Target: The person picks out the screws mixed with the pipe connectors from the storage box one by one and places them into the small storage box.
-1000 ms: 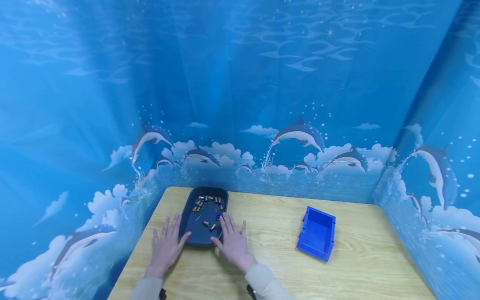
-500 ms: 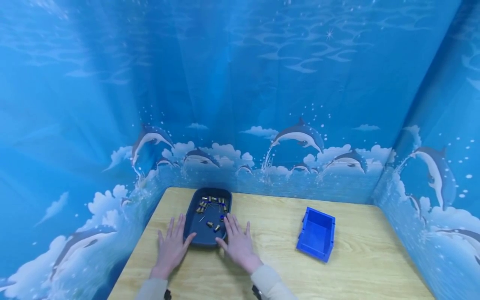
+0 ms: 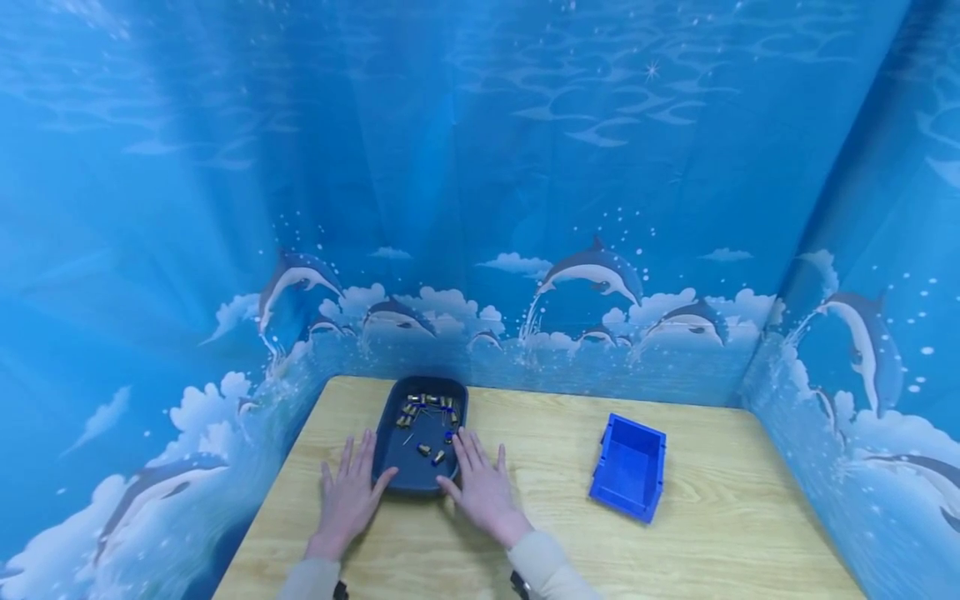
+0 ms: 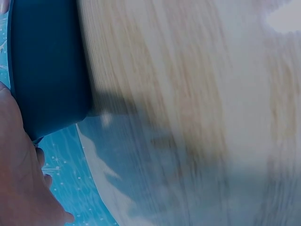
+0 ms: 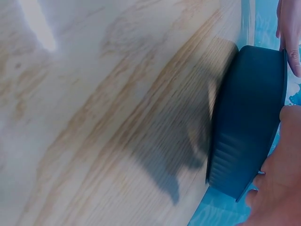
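A dark rounded tray (image 3: 401, 468) lies on the table between my two hands. My left hand (image 3: 351, 500) rests against its left edge, fingers straight and spread, thumb at the near-left corner. On the opposite side my right hand (image 3: 487, 498) touches the right rim, also with straight fingers. Inside the tray are several small brass-coloured fittings (image 3: 424, 450) with blue parts, most clustered toward the far end. A thin pin (image 3: 407, 439) lies among them. Both wrist views show the tray's outer wall (image 4: 51, 66) with the hand (image 5: 287, 174) at its rim; the contents are hidden there.
A blue plastic bin (image 3: 628, 471) sits on the wood-grain table (image 3: 555, 533), to the right of the tray. A blue dolphin-print curtain (image 3: 480, 208) stands behind the table and along its sides.
The tray has shifted to the right with both hands on it, by a smaller amount in the last half second. The blue bin keeps its place on the table.
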{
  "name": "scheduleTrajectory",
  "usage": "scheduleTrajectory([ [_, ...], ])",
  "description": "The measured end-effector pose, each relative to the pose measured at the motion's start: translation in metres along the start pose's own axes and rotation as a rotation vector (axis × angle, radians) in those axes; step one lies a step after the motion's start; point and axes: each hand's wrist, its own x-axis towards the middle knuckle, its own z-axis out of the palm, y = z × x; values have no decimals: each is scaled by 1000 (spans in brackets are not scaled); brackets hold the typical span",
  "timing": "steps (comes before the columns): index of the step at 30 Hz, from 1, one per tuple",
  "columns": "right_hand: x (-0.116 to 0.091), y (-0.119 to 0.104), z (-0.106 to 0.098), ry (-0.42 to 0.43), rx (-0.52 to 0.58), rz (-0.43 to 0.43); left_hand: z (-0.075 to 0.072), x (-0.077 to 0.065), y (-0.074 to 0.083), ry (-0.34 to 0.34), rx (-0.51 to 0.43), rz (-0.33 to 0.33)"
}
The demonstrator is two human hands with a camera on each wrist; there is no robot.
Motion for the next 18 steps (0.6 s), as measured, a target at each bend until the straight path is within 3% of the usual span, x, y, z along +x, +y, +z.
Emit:
scheduleTrajectory([
  [18,-8,16,-4,8,45,-5,7,0,12,9,26,30],
])
